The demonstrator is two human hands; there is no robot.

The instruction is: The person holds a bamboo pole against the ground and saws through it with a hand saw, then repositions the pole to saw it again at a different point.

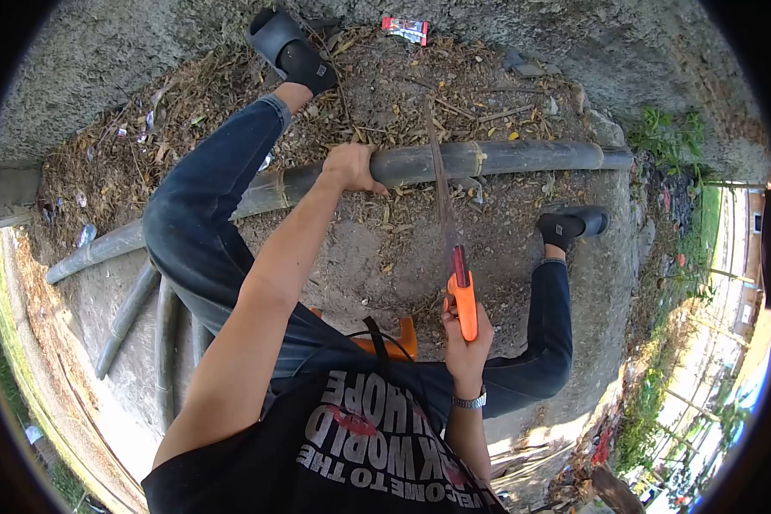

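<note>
A long grey-green bamboo pole [535, 156] lies across the ground in front of me, and my left leg is over it. My left hand [349, 167] presses on the pole from above, its fingers wrapped around it. In my right hand [467, 330] is a hand saw with an orange handle [464, 307], gripped with closed fingers. Its thin saw blade [442, 193] points away from me and crosses the pole a little right of my left hand. The blade is smeared by motion.
Several cut bamboo pieces [164, 351] lie at the left. Part of an orange stool [398, 341] shows beneath me. Dry leaves and litter cover the dirt, with a red wrapper [405, 31] by the far concrete wall [522, 30]. My right foot [565, 227] stands near the pole.
</note>
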